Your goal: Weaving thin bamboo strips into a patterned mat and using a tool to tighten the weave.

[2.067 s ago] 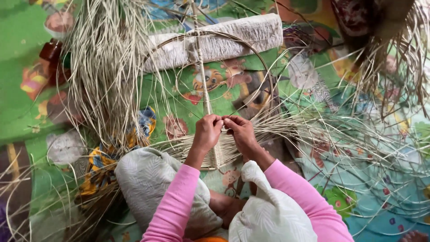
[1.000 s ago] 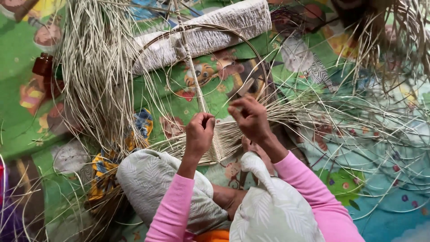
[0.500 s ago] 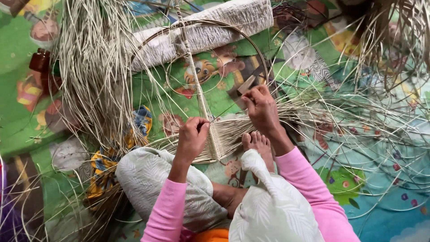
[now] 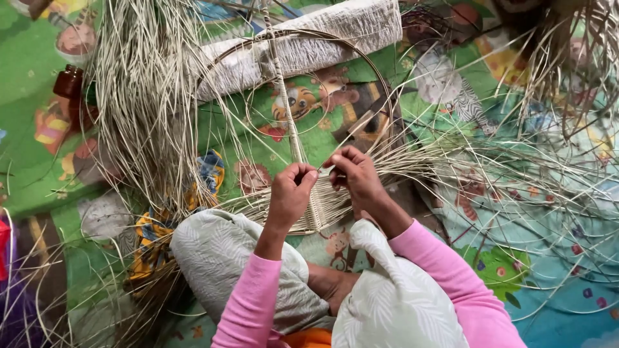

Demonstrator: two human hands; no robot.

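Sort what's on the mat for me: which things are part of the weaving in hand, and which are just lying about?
In the work:
left hand and right hand, pinching a thin strand
woven cane frame, with its hoop and centre rib
loose cane strands fanning to the right

Lying about:
bundle of dry strands
rolled white sack
brown bottle
patterned cloth
play mat

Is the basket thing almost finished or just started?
Just started, it seems. Done: a short woven band low on the hoop, across the upright rib. In hand: the left hand and right hand pinch strands right above that band. Left: most of the hoop is open, with loose strands and a big bundle unwoven.
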